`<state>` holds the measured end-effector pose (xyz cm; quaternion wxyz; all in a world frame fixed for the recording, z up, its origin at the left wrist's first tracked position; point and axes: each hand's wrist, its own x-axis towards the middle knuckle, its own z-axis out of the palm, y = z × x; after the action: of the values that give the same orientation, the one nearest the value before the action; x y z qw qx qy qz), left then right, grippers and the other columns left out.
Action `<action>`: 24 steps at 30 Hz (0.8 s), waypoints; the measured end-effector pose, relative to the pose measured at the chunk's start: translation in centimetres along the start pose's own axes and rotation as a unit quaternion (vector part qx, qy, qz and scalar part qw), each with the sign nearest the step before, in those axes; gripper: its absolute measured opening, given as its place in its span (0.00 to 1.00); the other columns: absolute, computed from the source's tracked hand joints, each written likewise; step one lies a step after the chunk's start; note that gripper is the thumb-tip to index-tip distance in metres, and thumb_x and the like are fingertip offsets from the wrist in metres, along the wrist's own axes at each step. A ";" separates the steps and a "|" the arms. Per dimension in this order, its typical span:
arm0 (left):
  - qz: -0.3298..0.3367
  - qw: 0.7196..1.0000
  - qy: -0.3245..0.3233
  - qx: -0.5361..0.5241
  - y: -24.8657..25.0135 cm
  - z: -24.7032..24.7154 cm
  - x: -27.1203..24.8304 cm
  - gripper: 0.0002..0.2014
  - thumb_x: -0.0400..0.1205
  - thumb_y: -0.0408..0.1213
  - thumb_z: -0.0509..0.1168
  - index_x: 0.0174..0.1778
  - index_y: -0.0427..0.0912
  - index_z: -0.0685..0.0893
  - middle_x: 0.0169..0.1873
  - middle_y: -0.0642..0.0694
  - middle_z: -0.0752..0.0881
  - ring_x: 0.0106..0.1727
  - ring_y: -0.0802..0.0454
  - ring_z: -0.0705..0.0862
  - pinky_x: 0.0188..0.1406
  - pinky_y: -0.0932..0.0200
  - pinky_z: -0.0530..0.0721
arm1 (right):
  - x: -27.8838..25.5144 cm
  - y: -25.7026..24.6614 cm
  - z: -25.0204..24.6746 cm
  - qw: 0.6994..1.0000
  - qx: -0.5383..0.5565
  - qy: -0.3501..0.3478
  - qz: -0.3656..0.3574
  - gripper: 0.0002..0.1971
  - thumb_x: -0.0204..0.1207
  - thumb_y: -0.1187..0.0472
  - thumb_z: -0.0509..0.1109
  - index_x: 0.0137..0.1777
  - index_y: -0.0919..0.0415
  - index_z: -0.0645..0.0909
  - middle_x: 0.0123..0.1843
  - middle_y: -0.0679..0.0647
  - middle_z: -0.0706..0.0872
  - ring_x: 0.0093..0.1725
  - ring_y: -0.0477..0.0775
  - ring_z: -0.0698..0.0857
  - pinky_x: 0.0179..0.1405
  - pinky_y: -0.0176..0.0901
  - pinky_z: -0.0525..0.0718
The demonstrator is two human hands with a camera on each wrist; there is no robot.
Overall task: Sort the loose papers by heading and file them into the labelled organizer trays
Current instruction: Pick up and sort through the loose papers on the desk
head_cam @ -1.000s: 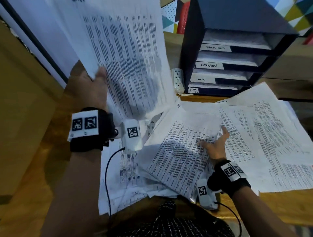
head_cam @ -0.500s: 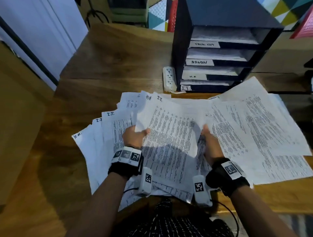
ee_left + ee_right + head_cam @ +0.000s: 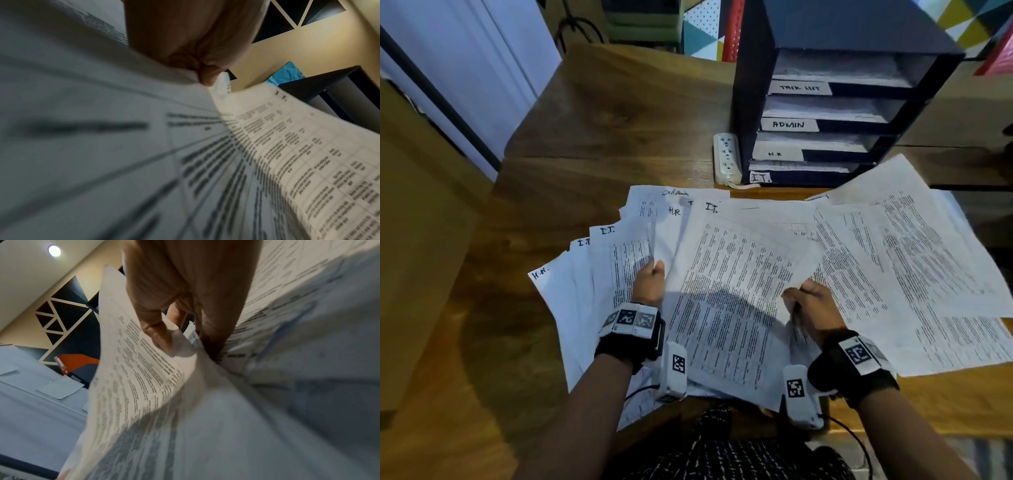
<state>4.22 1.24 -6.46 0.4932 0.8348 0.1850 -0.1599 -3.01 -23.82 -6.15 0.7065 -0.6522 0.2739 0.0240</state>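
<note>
A printed sheet headed "I.T." (image 3: 736,284) lies tilted on top of a fanned pile of loose papers (image 3: 592,274) on the wooden desk. My left hand (image 3: 652,282) pinches its left edge, thumb on top (image 3: 207,78). My right hand (image 3: 808,301) pinches its right edge between thumb and fingers (image 3: 162,340). Other sheets in the pile carry handwritten headings "I.T.", "H.R" and "Admin". The dark organizer (image 3: 753,102) stands at the back right, its trays labelled "TASK LIST", "ADMIN", "H.R" and "I.T." from top to bottom, each with papers inside.
More printed sheets (image 3: 914,274) spread over the right side of the desk, past its edge. A white power strip (image 3: 726,159) lies left of the organizer. Bare wooden desk (image 3: 602,130) shows at the back left. Cables run from both wrist cameras.
My left hand came down from holding a sheet high in front of the camera. Both hands now pinch the edges of the top "I.T." sheet; the right hand went from flat to gripping.
</note>
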 end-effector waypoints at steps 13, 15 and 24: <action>0.089 0.989 0.022 0.113 0.1 0.7 -1.7 0.22 0.83 0.44 0.53 0.65 0.35 0.80 0.70 0.36 0.70 0.71 0.38 0.66 0.69 0.53 0.67 | -0.4 -1.9 2.4 0.999 -0.045 -0.018 0.004 0.08 0.70 0.62 0.75 0.44 0.64 0.80 0.39 0.54 0.81 0.37 0.51 0.79 0.32 0.31 0.79; 0.116 0.981 -0.011 0.157 0.2 0.3 -1.7 0.26 0.77 0.46 0.51 0.66 0.38 0.80 0.73 0.39 0.69 0.76 0.40 0.62 0.71 0.56 0.61 | -0.7 -1.9 2.3 0.998 -0.061 -0.021 -0.013 0.08 0.69 0.62 0.75 0.38 0.61 0.77 0.35 0.55 0.75 0.34 0.51 0.75 0.28 0.30 0.78; 0.174 0.975 -0.135 0.014 1.0 -0.2 -2.2 0.28 0.68 0.41 0.73 0.60 0.27 0.82 0.61 0.33 0.84 0.62 0.40 0.83 0.65 0.52 0.78 | 0.9 -1.1 0.3 0.995 0.004 0.048 0.086 0.14 0.66 0.74 0.61 0.30 0.56 0.64 0.20 0.46 0.74 0.29 0.50 0.67 0.33 0.37 0.63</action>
<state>2.78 0.69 -4.63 0.5218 0.8320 -0.0338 -0.1856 -1.70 -23.96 -5.52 0.6903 -0.6240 0.3625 0.0523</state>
